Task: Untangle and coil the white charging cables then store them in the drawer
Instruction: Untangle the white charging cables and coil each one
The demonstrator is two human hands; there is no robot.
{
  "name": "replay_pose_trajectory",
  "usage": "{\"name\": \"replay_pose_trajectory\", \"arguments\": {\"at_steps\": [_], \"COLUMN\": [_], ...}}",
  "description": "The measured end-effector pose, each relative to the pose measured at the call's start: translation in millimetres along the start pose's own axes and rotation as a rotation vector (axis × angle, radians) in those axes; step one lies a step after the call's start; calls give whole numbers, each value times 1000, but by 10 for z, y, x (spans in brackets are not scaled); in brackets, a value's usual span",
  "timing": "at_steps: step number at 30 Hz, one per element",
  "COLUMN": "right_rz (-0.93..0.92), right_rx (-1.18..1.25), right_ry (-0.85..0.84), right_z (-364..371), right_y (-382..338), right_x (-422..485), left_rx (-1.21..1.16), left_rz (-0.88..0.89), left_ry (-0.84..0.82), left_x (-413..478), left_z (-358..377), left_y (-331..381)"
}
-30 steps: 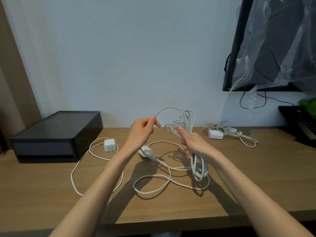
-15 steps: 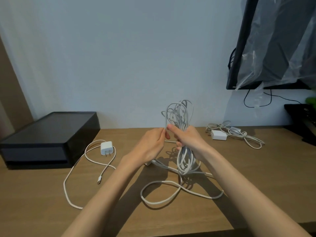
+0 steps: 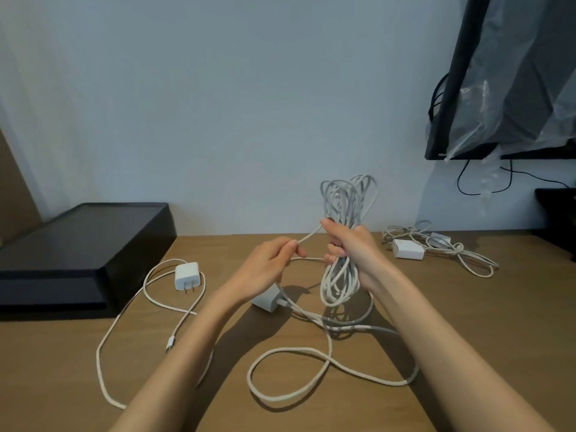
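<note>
The right hand [image 3: 350,246] is gripping the coiled cable bundle [image 3: 344,201] upright above the wooden desk [image 3: 483,322]. The left hand [image 3: 268,266] is pinching a loose strand [image 3: 310,234] just beside it, and the leftover slack is lying looped on the desk.

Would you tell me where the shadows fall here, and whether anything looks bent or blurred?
Head view: soft shadows lie on the table under both forearms and the cable bundle; the wide lens slants the screen; its plastic wrap shows pale glare; little blur.
</note>
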State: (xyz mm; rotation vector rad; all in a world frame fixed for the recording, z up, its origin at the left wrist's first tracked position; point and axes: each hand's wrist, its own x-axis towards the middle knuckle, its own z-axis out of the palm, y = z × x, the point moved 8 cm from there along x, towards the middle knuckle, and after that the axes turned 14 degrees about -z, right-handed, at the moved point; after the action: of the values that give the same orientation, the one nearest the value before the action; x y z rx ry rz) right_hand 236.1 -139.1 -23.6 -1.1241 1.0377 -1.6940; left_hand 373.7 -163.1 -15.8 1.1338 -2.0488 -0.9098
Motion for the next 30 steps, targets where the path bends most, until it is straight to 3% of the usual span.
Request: {"name": "replay_pose_trajectory", "arguments": {"at_steps": [6,16,18,21,23,26,30], "right_rz": [-12,-68,-73,-29,29,93,98], "right_rx": [173,137,258,517,570,472,100], "right_ry": [113,197,187,270,332,384,307], "right_z": [-125,-285,-252,-295,-379,-498,-512], "right_y": [205,373,378,426,453,445,392], "right_x": [120,237,235,234,215,154,90], "left_rx": [-154,22,26,102,191,208,-40], "left_rz": [-155,-189,-167,-176,-218,-215,-95], "left_ry": [87,262,195,-94,-174,-79,221], "left_x": [132,52,48,22,-1,12,-8], "left_z": [-210,-570,-545,-320,-254,-363,-698], "left_y": [-355,-573,-566,-630,-754,-773,-572]}}
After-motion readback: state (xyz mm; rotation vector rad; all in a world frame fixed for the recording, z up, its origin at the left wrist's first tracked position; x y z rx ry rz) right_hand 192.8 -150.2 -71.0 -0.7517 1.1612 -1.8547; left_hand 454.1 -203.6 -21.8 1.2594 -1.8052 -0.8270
